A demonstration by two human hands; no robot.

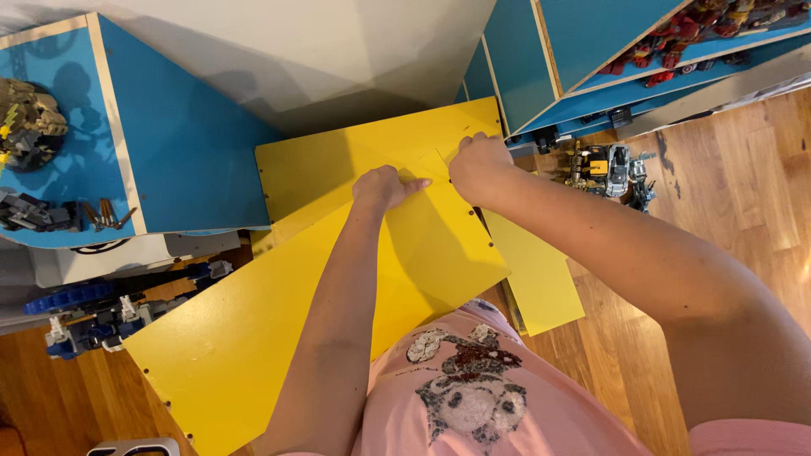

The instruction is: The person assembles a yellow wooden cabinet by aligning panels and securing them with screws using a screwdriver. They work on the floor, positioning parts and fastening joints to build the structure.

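left hand: fist clenched, knuckles pressing the top yellow panel
right hand: curled, grasping that panel's far edge
beyond the grip: blue shelf unit

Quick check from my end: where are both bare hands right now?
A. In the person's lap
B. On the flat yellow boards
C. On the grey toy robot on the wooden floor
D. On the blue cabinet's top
B: the left hand and right hand both press on the overlapping flat yellow boards, near where their edges meet.
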